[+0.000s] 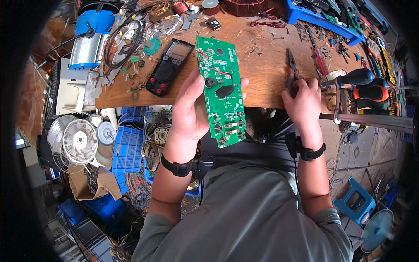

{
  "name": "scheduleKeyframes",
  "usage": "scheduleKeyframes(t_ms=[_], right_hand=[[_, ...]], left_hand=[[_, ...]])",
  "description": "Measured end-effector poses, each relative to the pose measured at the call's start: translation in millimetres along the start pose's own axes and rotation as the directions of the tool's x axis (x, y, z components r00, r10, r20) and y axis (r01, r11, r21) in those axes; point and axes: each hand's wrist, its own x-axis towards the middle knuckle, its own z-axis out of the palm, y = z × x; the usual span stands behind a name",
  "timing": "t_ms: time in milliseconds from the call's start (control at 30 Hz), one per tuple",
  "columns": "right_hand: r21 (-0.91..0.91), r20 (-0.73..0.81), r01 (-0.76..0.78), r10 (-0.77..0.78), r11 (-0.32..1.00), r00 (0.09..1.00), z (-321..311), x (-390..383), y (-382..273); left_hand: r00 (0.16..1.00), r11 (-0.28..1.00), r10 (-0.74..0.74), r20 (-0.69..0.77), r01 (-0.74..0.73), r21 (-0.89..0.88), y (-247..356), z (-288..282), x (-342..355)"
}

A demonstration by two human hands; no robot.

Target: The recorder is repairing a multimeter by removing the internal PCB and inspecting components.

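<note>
My left hand (pixel 188 107) is closed on a long green circuit board (pixel 222 83), raised above the near edge of the wooden workbench. The board carries a red wire, a round black part, a dark patch and two glass fuses near its lower end. On the bench to the right, my right hand (pixel 304 101) has its fingers round the red handles of a pair of needle-nose pliers (pixel 291 63). The jaws point away from me. Left of the board lies a black multimeter casing (pixel 169 67) with a display window and red sockets.
Screwdrivers (pixel 369 93) sit in a rack at the right bench edge. A blue bin (pixel 325 24) of parts stands at the back right. Cables (pixel 131 48) and scraps cover the bench's left side. Below are a fan (pixel 80 139), a blue crate (pixel 127 150) and a blue stool (pixel 354 198).
</note>
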Motion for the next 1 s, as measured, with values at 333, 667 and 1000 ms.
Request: scheduleKeyframes(t_ms=[333, 667, 1000], right_hand=[[0.727, 0.384, -0.538, -0.396, -0.427, 0.834, -35, -12, 23], [0.665, 0.499, -0.725, -0.616, -0.178, 0.609, -46, -40, 13], [0.592, 0.53, -0.793, -0.673, -0.142, 0.516, -54, -59, 19]], left_hand=[[0.973, 0.967, 0.149, -0.174, -0.107, 0.232, 0, -9, 3], [0.938, 0.942, 0.242, -0.246, -0.166, 0.293, -4, -9, 7], [0.903, 0.875, 0.327, -0.278, -0.178, 0.45, -8, -7, 12]])
